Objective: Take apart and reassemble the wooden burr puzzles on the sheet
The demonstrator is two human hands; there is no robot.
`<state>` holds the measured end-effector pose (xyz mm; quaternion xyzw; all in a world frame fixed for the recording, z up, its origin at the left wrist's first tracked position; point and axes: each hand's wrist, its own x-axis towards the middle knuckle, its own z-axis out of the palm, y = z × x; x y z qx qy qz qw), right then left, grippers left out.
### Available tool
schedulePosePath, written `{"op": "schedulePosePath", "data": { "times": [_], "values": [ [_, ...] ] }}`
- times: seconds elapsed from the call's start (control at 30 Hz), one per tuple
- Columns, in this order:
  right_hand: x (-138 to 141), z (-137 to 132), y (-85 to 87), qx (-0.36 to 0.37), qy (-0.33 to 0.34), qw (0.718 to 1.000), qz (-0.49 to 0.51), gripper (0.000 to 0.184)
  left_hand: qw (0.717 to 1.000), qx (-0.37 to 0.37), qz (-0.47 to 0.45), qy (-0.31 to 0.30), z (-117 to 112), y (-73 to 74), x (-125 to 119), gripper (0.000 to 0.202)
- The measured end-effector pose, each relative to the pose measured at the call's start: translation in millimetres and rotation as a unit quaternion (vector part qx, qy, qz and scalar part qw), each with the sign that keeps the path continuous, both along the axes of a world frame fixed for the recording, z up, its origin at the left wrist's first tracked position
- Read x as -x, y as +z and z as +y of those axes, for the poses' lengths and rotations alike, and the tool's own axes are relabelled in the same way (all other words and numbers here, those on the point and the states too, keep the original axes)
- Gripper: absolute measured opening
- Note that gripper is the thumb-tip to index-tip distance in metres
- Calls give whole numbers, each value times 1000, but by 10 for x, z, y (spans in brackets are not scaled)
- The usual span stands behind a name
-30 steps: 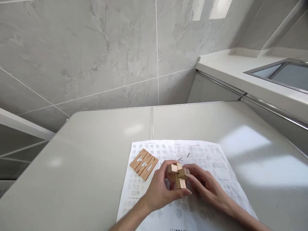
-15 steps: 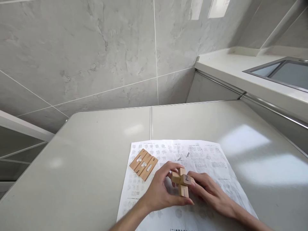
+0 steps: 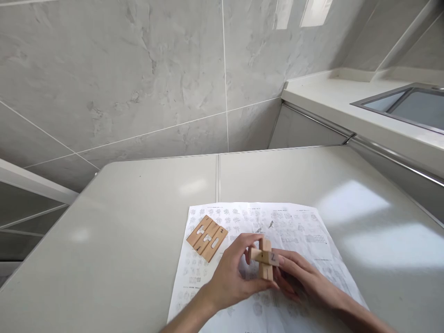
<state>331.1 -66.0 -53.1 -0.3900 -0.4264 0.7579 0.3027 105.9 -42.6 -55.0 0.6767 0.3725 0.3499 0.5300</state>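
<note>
A wooden burr puzzle [image 3: 265,256] of crossed square bars is held above the printed sheet, with a handwritten 2 on one bar's end. My left hand [image 3: 231,275] grips it between thumb below and fingers above. From the right side, my right hand [image 3: 305,275] has its thumb and fingers on the bars near the marked end; some of its fingertips are hidden behind the wood. Flat slotted wooden pieces [image 3: 212,226], numbered by hand, lie side by side on the sheet's left part, apart from both hands.
The large paper sheet [image 3: 333,259] carries small printed diagrams and lies on the white table [image 3: 132,240], which has a seam down its middle. A grey tiled wall [image 3: 156,69] stands behind. At the right is a counter [image 3: 322,92] with a sink [image 3: 416,104].
The puzzle has turned slightly, so its end marked 2 points more to the right. My right-hand fingers have shifted lower around it. The flat pieces stay put.
</note>
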Motion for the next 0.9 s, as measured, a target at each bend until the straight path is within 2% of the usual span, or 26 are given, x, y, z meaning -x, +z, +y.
{"op": "schedulePosePath", "data": {
  "times": [0.1,0.23,0.43,0.67,0.9],
  "values": [
    [-24,69,-60,50,-62,993,89,57,998,54,29,32,-19,2,-1,85],
    [-133,205,-110,117,-165,967,152,49,995,75,49,47,-28,15,-21,65],
    [-239,345,-127,124,-284,921,237,28,995,56,80,16,-6,65,-28,43],
    [-313,390,-170,140,-341,872,321,28,995,46,90,8,-8,53,-26,38],
    [-369,408,-165,167,-354,831,395,24,995,37,94,10,-10,55,-33,36]
  ]
}}
